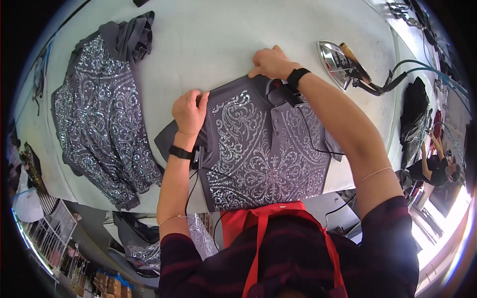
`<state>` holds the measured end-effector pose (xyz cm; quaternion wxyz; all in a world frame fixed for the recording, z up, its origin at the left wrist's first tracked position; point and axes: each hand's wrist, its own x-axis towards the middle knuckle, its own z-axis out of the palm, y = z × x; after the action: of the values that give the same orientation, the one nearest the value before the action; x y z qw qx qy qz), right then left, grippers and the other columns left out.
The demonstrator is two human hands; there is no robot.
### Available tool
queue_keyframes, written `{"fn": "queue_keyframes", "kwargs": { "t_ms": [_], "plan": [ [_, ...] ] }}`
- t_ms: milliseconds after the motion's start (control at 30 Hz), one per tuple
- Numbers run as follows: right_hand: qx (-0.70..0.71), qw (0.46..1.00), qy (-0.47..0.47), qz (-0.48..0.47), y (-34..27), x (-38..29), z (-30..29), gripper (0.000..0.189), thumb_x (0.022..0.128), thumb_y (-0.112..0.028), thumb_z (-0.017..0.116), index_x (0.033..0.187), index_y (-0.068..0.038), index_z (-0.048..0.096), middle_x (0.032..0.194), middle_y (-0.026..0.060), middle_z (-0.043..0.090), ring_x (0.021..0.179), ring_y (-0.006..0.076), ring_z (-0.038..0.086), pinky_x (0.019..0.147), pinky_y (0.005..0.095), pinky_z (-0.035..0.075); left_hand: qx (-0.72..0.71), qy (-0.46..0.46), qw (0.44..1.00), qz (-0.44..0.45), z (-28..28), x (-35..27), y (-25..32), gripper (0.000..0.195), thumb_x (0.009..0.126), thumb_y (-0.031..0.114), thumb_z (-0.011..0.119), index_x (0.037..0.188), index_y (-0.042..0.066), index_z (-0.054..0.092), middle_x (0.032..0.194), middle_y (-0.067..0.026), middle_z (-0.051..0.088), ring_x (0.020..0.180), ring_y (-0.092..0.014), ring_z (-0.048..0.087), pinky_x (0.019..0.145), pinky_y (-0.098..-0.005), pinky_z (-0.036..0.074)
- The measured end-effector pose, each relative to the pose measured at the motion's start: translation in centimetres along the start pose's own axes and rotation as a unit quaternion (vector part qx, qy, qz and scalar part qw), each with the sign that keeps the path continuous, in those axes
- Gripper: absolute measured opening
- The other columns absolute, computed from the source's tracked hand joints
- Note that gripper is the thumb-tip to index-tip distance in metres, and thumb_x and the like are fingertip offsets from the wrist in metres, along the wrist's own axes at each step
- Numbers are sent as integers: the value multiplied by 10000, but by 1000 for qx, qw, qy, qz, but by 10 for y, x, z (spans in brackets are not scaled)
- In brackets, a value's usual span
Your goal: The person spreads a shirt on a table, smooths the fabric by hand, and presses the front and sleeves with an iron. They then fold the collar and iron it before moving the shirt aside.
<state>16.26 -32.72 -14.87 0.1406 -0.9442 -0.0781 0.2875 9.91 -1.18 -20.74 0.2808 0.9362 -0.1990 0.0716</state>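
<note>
A dark grey garment with silvery sequin scrollwork and a short buttoned neck opening lies flat before me. My left hand grips its upper left corner along the edge, thumb and fingers together. At the top edge beside the collar, my right hand pinches the cloth between thumb and curled fingers. The edge runs fairly straight between both hands. Part of the collar and the right shoulder is hidden by my right wrist and the black strapped device there. A dark sleeve sticks out behind my left wrist.
A similar sequined garment lies rumpled at the left of the pale padded table. A steam iron rests at the right, trailing hoses. Dark garments pile at the right edge. Another person works beyond it.
</note>
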Motion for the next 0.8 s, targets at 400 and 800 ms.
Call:
{"fn": "queue_keyframes", "kwargs": {
  "t_ms": [400,800],
  "plan": [
    [-25,992,127,-7,25,-23,0,388,861,-472,816,875,-88,762,976,131,755,1000,363,662,963,467,488,20,-68,983,169,57,84,65,911,877,705,725,1546,123,517,1678,-248,331,1562,-450,300,1233,-653,288],
    [77,956,274,69,241,-171,-61,436,1033,-282,704,1386,-35,642,1342,158,649,1062,304,678,935,396,527,45,-153,963,218,55,126,35,1025,813,814,694,1608,205,479,1727,-196,282,1596,-428,258,1265,-669,235]
  ]
}}
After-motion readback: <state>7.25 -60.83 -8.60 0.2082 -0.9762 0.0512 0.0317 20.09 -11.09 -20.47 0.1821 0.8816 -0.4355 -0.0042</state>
